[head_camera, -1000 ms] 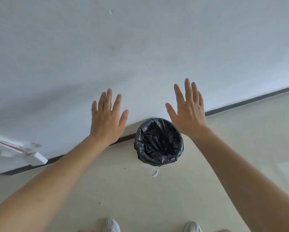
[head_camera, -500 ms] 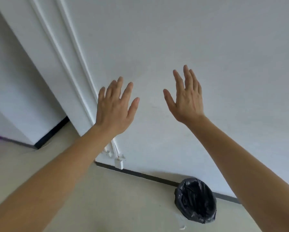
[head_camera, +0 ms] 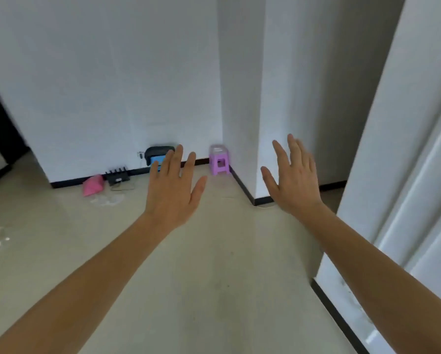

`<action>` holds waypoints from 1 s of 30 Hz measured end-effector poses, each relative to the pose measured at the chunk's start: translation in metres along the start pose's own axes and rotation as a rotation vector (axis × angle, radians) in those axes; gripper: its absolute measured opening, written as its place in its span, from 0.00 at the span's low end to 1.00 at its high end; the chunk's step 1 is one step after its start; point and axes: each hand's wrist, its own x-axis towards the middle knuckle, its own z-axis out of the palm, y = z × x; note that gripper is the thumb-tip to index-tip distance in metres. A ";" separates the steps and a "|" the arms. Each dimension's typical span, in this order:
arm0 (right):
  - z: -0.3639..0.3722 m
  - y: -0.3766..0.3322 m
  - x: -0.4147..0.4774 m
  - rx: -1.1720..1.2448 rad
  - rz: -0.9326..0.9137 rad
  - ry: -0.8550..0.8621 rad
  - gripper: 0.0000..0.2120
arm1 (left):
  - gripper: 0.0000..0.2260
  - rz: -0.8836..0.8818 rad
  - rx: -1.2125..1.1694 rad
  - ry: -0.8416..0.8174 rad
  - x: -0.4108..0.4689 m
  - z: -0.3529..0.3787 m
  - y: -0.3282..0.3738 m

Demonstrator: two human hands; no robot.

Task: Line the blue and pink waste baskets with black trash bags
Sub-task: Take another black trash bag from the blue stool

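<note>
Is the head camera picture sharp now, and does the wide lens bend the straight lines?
Head view: soft motion blur throughout; the left hand and right hand have smeared edges, the blue basket is indistinct. The door frame leans and bows at the right. Lighting is even, without hard shadows.

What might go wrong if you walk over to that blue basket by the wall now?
Loose cords trail from the black pronged device near the blue waste basket lined with a black bag; feet might snag them. The clear plastic scraps on the smooth beige floor look slippery. Both hands are empty.
</note>
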 end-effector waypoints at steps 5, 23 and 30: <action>0.086 -0.100 0.068 0.155 -0.128 -0.041 0.29 | 0.28 -0.169 0.098 -0.006 0.016 0.012 -0.124; 0.405 -0.092 0.356 0.286 -0.182 -0.084 0.29 | 0.29 -0.253 0.055 0.003 0.301 0.259 -0.269; 0.537 -0.122 0.501 0.326 -0.237 -0.123 0.29 | 0.27 -0.338 0.090 0.046 0.404 0.344 -0.366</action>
